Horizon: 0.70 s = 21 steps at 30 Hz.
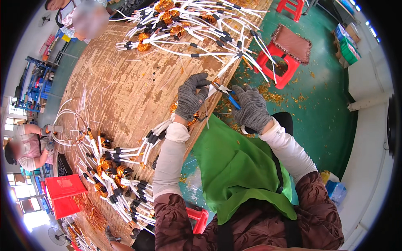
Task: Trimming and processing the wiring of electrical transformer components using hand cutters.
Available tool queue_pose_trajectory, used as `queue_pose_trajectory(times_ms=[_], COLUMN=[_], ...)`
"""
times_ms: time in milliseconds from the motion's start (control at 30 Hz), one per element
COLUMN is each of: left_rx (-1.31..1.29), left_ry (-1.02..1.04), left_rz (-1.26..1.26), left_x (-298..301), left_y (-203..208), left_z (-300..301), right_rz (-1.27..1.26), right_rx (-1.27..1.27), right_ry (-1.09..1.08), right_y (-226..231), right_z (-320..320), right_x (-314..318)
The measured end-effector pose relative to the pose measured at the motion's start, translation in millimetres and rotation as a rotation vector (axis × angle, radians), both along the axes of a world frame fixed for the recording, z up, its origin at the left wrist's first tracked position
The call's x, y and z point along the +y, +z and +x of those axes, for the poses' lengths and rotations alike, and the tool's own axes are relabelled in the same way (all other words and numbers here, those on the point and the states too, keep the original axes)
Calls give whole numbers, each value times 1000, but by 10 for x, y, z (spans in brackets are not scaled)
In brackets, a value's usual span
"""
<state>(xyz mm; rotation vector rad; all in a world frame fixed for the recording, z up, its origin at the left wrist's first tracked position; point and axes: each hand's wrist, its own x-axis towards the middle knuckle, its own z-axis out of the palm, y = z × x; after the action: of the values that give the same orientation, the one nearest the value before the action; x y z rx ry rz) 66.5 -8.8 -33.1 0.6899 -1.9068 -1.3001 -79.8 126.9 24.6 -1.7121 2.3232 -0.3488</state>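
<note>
My left hand (191, 97), in a grey knit glove, is closed at the table's edge, its fingertips pinching a wire lead that is mostly hidden. Parts of a copper coil (193, 121) show beside and under its wrist. In my right hand (252, 109), gloved the same way, is a pair of pliers (234, 102) with blue handles. Their jaws point left and meet the wire by my left fingertips. Just beyond, white sleeved leads (228, 67) with bare copper ends reach over the edge from a heap of coils (178, 31).
More coils with white leads (117, 175) lie on the worn wooden table (113, 79) at left. Beyond the right edge stand red stools (278, 69), one cushioned, on a green floor littered with copper scraps (272, 96). A red bin (65, 190) and co-workers (31, 146) are at left.
</note>
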Motion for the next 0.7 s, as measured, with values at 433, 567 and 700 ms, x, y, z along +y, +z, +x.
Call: queue_pose_trajectory(times_ms=[433,567,700], left_rx=[-241,-270,-180], left_ry=[107,176,180], left_rz=[-444,-430,-442], left_x=[0,39,22], left_y=[-156,-165,-253], left_z=[-155,-2,-13], right_rz=[-151,-55,-182], right_rx=[75,23,102], right_ry=[48,74,157], right_y=[-296,-294,-425], right_z=[-55,3,-68], right_x=[15,-137,-111])
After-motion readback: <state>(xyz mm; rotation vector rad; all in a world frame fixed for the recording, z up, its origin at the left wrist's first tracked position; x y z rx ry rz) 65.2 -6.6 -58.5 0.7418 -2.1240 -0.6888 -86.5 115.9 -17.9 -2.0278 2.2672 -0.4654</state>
